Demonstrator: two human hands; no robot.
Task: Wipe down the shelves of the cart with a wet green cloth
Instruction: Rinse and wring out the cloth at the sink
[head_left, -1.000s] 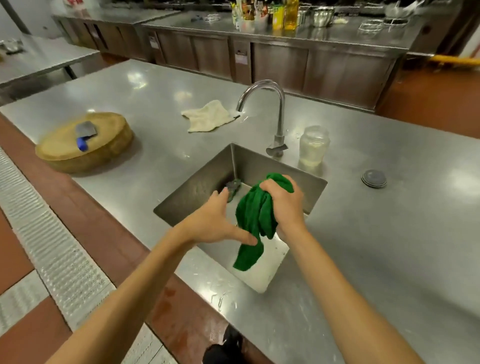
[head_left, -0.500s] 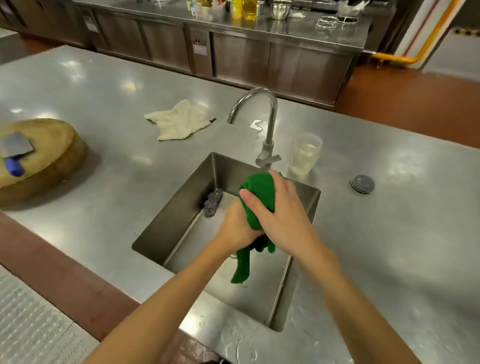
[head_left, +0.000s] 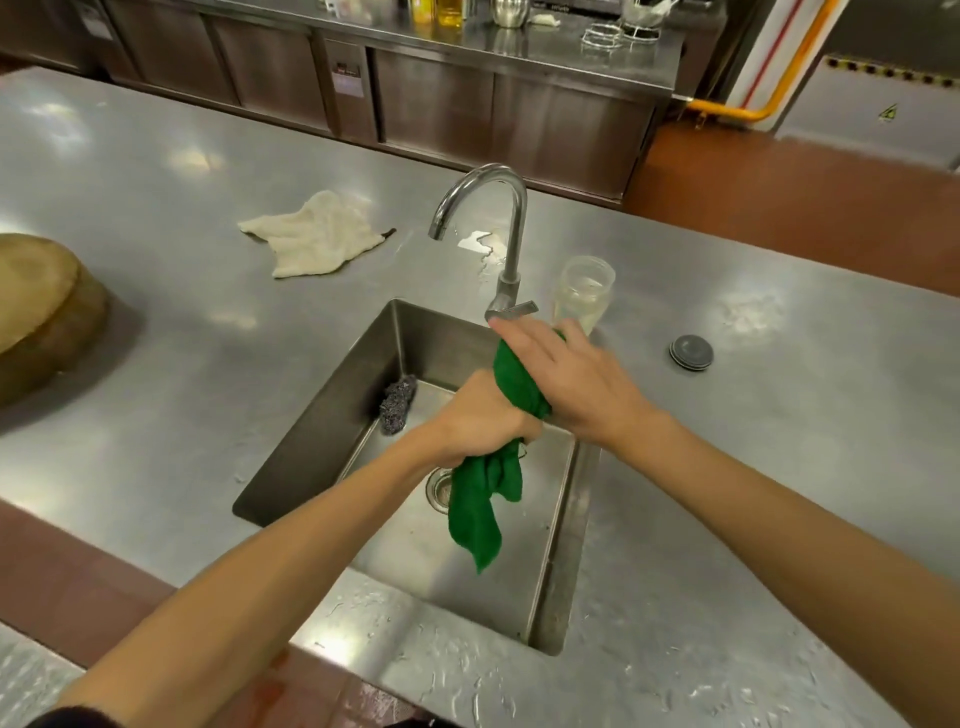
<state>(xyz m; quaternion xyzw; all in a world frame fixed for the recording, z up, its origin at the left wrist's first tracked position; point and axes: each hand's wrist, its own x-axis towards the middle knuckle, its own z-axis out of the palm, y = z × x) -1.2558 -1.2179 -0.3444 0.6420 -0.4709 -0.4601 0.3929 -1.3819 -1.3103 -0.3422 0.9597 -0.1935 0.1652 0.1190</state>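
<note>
Looking down from the head camera onto a stainless steel counter (head_left: 753, 467) with a sunken sink (head_left: 332, 431). Holding a green cloth (head_left: 475, 512) above the basin with both hands, bunched into a twisted rope. Clenching its middle in the left hand (head_left: 480, 421), with the fingers curled tight round the fabric. Grasping its upper end in the right hand (head_left: 566, 379), with the fingers wrapped over the top of the bundle, just in front of the base of the gooseneck faucet (head_left: 511, 228). Below the left fist, the loose end of the cloth hanging free over the drain (head_left: 439, 486); cannot tell whether touching the basin floor.

Inside the sink, against its left wall: a wad of steel wool (head_left: 397, 405).

On the counter behind the sink, beside the faucet base: a small puddle. Just right of the faucet: a clear jar (head_left: 584, 293). Further right, well apart: a round grey disc (head_left: 691, 353), lying flat. Back left of the sink: a crumpled beige cloth (head_left: 317, 236), spread on the steel. At the far left edge: a thick round wooden chopping block (head_left: 36, 306), partly cut off by the frame. Along the counter's near edge: scattered water droplets.

Beyond, across a reddish floor: a second steel counter (head_left: 545, 52) with cabinet doors below and bottles and a metal bowl on top. At upper right: a yellow pipe (head_left: 769, 98) against the wall.
</note>
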